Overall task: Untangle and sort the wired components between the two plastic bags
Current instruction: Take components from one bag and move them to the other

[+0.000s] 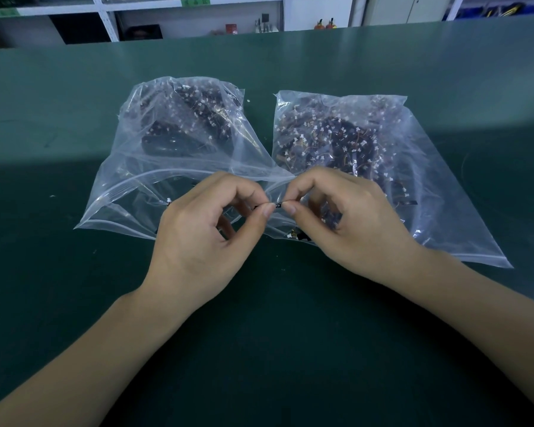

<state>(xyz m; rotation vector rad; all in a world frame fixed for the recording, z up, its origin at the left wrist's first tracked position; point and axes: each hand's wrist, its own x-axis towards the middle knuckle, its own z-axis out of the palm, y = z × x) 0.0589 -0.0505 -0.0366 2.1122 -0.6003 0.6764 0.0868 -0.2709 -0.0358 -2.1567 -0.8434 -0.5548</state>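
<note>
Clear plastic is most of what there is to look at: two zip bags lie side by side on the green table (pixel 74 303), each holding a dark heap of wired components with small white connectors. The left bag (pixel 179 140) holds a more compact pile at its far end, with its near half mostly bare film. The right bag (pixel 352 143) is spread fuller and looser, orange and black wires running every way.

Just in front of the gap between the bags, the left hand (pixel 204 229) and the right hand (pixel 349 220) meet fingertip to fingertip, each pinching one end of a single small dark component (pixel 278 205), the other fingers curled in (whether a wire trails from it I cannot tell).

My judgement is that the sorting is well short of finished: one piece is in hand, and the right bag looks thoroughly tangled. Which bag feeds which is not plain from here.
</note>
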